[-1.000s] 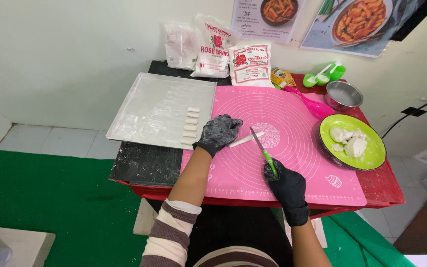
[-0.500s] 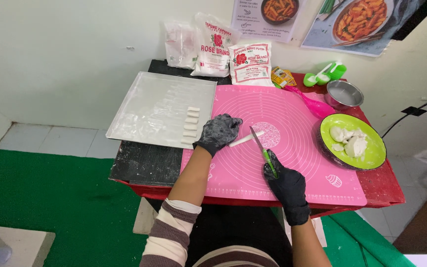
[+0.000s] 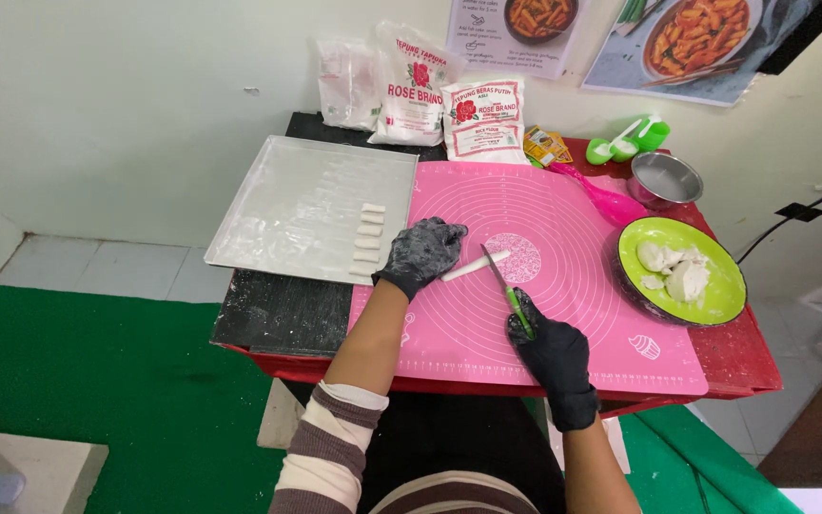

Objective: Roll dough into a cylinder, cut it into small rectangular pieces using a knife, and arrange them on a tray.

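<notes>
Already five short cut pieces (image 3: 368,238) of white dough lie in a column on the metal tray (image 3: 287,205), just left of the pink mat (image 3: 573,314); most of that tray shows none. On the mat's left part the left hand (image 3: 420,252), black-gloved and floury, curls loosely over the near end of a dough roll (image 3: 473,266), fingertips pressing it down. The rest of the roll pokes out to the right, uncut. The right hand (image 3: 549,352) clenches a green-handled knife (image 3: 506,286), blade angled beside the roll's free end. Right of the mat's centre, lumps of dough (image 3: 673,271) wait in a green bowl (image 3: 725,305).
</notes>
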